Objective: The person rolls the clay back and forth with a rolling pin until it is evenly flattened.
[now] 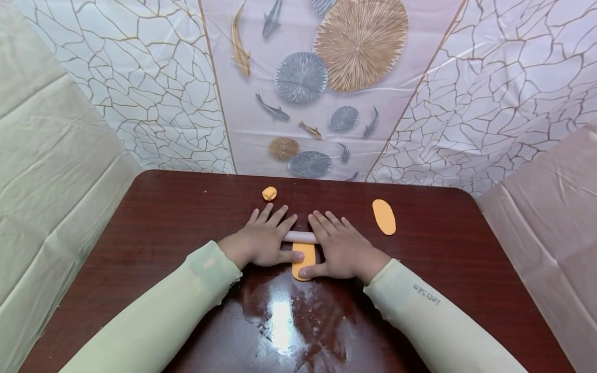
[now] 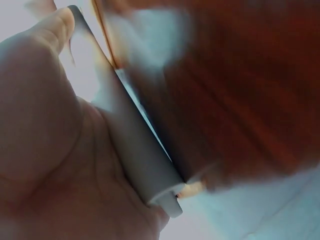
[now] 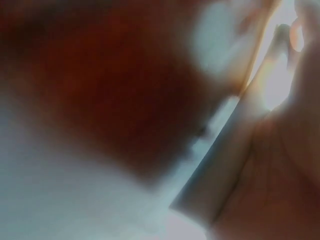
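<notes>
1 orange lump point(image 1: 269, 193) nr l. hand point(image 1: 261, 242)

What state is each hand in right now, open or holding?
Left hand: open, fingers spread, palm on the pale, smooth cylindrical rolling pin.
Right hand: open, fingers extended, palm on the same rolling pin.

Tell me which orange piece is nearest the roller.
The flat middle piece, right at the near side of the roller. The lump sits apart, farther back, and the oval lies well off to the right.
</notes>
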A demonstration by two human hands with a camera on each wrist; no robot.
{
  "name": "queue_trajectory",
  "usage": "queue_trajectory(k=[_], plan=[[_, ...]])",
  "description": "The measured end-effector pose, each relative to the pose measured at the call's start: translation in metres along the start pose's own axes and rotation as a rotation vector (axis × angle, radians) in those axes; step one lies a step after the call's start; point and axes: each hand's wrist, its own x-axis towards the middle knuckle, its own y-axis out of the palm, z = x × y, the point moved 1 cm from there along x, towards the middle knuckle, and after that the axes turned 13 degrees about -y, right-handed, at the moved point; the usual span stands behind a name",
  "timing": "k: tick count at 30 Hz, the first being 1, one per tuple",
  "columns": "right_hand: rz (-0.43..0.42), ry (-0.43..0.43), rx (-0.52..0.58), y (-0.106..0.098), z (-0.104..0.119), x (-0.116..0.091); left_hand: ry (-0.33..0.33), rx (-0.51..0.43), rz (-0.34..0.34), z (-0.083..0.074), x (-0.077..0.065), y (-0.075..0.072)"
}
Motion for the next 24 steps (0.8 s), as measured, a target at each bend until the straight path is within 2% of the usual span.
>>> queue_trajectory(k=[11,24], plan=[[0.037,0.039,0.060,-0.004,-0.019,0.018,-0.020,-0.048,0.042,0.004,0.022,-0.011],[0.076,0.050,0.092,-0.012,-0.028,0.028,-0.019,-0.033,0.046,0.007,0.031,-0.014]])
